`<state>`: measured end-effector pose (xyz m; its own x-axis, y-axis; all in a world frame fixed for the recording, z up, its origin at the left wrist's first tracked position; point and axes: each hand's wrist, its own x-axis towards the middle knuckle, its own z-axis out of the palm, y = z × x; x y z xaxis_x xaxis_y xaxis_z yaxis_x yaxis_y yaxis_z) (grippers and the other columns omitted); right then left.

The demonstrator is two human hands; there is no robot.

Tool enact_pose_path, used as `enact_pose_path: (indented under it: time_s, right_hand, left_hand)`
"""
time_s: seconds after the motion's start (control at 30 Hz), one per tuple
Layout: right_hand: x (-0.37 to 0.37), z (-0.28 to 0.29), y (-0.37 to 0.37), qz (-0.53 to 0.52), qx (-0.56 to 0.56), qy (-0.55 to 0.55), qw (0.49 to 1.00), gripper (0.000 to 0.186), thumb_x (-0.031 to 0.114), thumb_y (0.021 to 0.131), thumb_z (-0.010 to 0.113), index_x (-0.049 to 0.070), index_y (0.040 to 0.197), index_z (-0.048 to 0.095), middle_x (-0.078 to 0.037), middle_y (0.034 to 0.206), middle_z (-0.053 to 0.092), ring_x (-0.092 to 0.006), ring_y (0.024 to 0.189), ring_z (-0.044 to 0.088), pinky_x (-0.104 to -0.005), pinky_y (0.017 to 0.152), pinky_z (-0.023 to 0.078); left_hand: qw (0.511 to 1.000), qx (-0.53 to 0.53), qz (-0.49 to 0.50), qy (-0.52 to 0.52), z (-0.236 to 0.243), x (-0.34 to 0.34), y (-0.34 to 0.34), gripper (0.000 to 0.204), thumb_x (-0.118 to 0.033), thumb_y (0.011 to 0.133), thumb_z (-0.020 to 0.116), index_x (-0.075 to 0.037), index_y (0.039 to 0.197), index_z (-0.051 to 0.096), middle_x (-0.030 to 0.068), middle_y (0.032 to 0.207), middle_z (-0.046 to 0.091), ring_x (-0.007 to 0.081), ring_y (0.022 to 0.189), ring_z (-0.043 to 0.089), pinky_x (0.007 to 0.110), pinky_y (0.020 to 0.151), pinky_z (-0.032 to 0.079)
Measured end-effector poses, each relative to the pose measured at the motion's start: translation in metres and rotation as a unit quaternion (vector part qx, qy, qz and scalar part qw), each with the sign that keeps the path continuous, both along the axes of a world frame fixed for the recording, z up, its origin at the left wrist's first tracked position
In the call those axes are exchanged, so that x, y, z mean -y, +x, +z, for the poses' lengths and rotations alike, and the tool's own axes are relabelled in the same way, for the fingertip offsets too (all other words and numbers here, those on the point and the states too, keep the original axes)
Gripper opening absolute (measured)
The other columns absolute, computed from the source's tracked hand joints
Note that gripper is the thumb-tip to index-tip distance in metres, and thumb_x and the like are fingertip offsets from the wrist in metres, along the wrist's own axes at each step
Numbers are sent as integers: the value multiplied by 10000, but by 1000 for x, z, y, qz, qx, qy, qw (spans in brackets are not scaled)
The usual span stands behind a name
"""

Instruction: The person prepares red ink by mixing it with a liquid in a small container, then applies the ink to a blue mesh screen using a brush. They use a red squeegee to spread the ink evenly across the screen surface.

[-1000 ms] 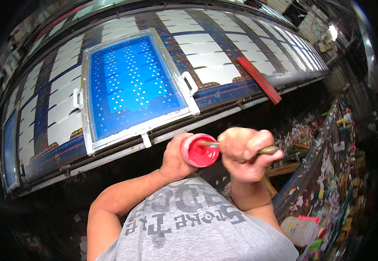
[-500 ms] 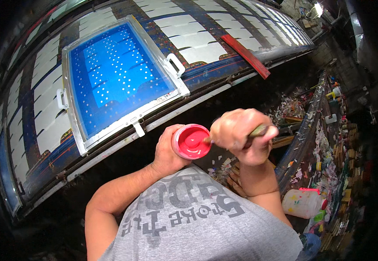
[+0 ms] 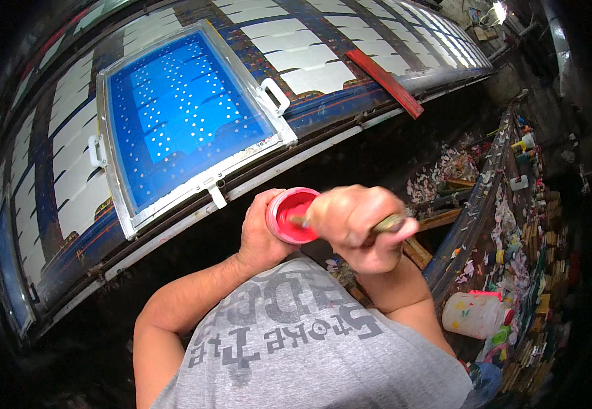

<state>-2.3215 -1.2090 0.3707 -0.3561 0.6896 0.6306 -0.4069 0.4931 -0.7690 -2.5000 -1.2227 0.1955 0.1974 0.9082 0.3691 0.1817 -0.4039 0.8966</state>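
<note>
I'm watching from the head camera, and here are both hands, out in front of the grey T-shirt [image 3: 296, 354]; the left hand [image 3: 256, 235] is curled round the left side of a round, open jar [image 3: 273, 229], fingers wrapped on its wall, mouth tipped up towards me; inside I see glossy pinkish-red paint [image 3: 284, 213]; the right hand [image 3: 359, 228] is closed in a fist round a greenish-brown stick [image 3: 389, 223], one end poking out by the thumb, the other reaching into the jar's mouth; that fist is a little blurred, right beside the jar's rim; the jar itself is held in the air, just off the near edge of the long worktop [image 3: 327, 105]; up on that worktop, a screen-printing frame [image 3: 190, 109] with blue mesh and white dots lies against the near edge, its white handles on either side and a white tab jutting past that edge; white panels [image 3: 299, 54] run in rows across the surface; further right, a red bar [image 3: 385, 83] lies aslant with its lower end overhanging the near edge; low on my right, a translucent plastic jug [image 3: 473, 315] lies on its side, paint-flecked, pinkish-red handle uppermost
</note>
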Motion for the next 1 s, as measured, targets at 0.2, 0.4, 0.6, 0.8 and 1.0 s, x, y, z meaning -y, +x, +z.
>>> enact_pose_path:
  time_s: [0.2, 0.4, 0.6, 0.8, 1.0]
  right_hand:
    - [1, 3, 6, -8, -126, -28, 992, 745, 722, 1114, 625, 38, 820, 603, -42, 619, 527, -209, 546, 511, -398, 597, 461]
    - [3, 0, 8, 66, -54, -53, 995, 714, 695, 1139, 590, 44, 848, 607, -12, 625, 501, -165, 534, 471, -375, 565, 429]
    - [-2, 5, 7, 12, -79, -14, 997, 749, 696, 1147, 592, 50, 768, 586, -32, 629, 528, -218, 562, 543, -384, 591, 467]
    - [-10, 18, 9, -1, -78, 21, 997, 748, 711, 1152, 548, 44, 816, 594, -32, 616, 523, -191, 535, 514, -380, 548, 432]
    - [-10, 0, 13, 29, -60, -12, 998, 692, 671, 1176, 521, 40, 899, 584, -11, 639, 504, -159, 546, 458, -370, 571, 412]
  left_hand:
    - [999, -43, -10, 20, 3, -2, 2, 931, -209, 764, 1085, -23, 1518, 571, 157, 1441, 702, 315, 1330, 715, 438, 1166, 567]
    - [1000, -13, -9, 21, 4, -3, 7, 910, -196, 771, 1086, -41, 1508, 574, 165, 1435, 708, 304, 1312, 729, 435, 1153, 578]
    - [1000, 17, 1, 17, 4, -7, 12, 961, -211, 708, 1113, -58, 1495, 582, 158, 1407, 713, 340, 1293, 734, 458, 1120, 589]
    - [1000, -3, -10, 9, 5, -10, 14, 959, -153, 750, 1100, -23, 1520, 542, 151, 1434, 697, 281, 1325, 720, 419, 1160, 575]
    - [999, -34, 21, 7, 9, -11, 16, 1057, -128, 595, 1122, -79, 1498, 577, 147, 1407, 724, 364, 1310, 729, 475, 1146, 587]
